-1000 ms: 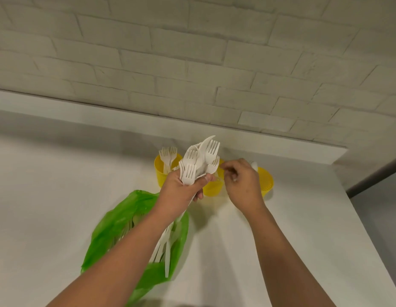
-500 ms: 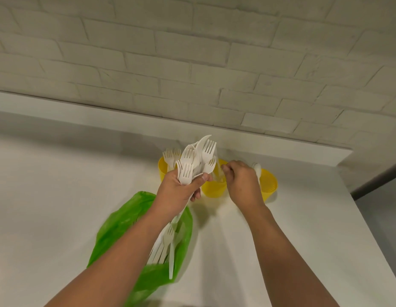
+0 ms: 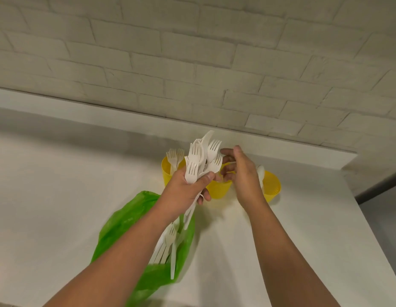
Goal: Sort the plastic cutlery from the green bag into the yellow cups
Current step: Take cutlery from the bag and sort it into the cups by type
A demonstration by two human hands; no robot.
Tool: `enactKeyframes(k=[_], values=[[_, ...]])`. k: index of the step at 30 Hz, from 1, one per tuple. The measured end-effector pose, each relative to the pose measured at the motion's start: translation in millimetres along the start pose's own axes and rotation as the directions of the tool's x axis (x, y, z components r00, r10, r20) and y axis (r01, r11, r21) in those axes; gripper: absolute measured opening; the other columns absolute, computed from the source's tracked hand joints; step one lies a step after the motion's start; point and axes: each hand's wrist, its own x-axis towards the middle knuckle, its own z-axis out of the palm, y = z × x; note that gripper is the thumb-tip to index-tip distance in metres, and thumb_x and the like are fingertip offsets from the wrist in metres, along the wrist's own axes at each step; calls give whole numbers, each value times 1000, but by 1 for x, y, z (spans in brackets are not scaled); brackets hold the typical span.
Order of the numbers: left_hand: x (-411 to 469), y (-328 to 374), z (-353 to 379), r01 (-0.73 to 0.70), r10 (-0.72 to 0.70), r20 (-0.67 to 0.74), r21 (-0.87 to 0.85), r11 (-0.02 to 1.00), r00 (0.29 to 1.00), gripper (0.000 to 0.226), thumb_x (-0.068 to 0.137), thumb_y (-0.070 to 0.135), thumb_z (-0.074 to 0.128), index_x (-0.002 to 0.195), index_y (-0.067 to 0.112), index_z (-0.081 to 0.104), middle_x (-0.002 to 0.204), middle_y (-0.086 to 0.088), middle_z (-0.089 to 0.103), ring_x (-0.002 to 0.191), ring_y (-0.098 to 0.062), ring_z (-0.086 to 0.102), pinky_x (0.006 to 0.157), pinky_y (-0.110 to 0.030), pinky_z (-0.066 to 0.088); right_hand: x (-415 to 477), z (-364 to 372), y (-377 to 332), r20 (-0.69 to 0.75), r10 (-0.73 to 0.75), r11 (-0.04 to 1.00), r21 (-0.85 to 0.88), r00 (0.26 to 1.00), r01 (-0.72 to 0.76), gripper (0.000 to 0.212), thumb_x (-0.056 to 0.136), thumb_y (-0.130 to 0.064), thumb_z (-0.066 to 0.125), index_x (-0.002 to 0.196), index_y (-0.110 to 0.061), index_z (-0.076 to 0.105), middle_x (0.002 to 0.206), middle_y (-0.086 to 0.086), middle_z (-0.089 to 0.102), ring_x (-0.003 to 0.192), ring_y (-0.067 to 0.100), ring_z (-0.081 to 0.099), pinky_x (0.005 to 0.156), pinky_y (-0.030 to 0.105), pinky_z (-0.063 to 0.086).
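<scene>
White plastic cutlery (image 3: 201, 160) is fanning out of the left hand (image 3: 181, 191), which is clamping the bundle by the handles. The fork tines are pointing up toward the far brick wall (image 3: 192, 52), and the handle ends are hanging below the fist. The right hand (image 3: 243, 173) is hovering over the middle yellow cup (image 3: 219, 190), hiding most of its rim. Whether its loosely curled fingers are pinching anything is hard to tell. The bundle is partly covering the left yellow cup (image 3: 167, 173), where two forks (image 3: 174, 156) are standing upright. The right wrist is screening part of the right yellow cup (image 3: 273, 187). The green bag (image 3: 130, 222) is lying near-left under the forearm, with loose cutlery (image 3: 170, 240) lying lengthwise on it. Open tabletop (image 3: 59, 196) is stretching left, while its right edge is running near the right cup.
</scene>
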Motion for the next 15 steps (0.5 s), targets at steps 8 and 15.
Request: enactKeyframes(k=[8,15], values=[[-9,-2,6,72,-59,137,-89,993,989,33,101,13,61,132,23,52,94,-1,76,55,-22,58,42,-23,40,-20,5,-14,227,48,972,212,973,-97,13,98,-18,66,108,-17,73,100,19,74,88,35,67,75,49,50],[-11,-2,0,71,-63,169,-43,997,984,31,102,14,61,132,17,54,105,-11,75,52,-21,45,45,-25,37,-13,9,-15,34,-189,973,145,981,182,55,95,-16,70,139,-41,50,111,12,67,93,23,72,70,36,61]])
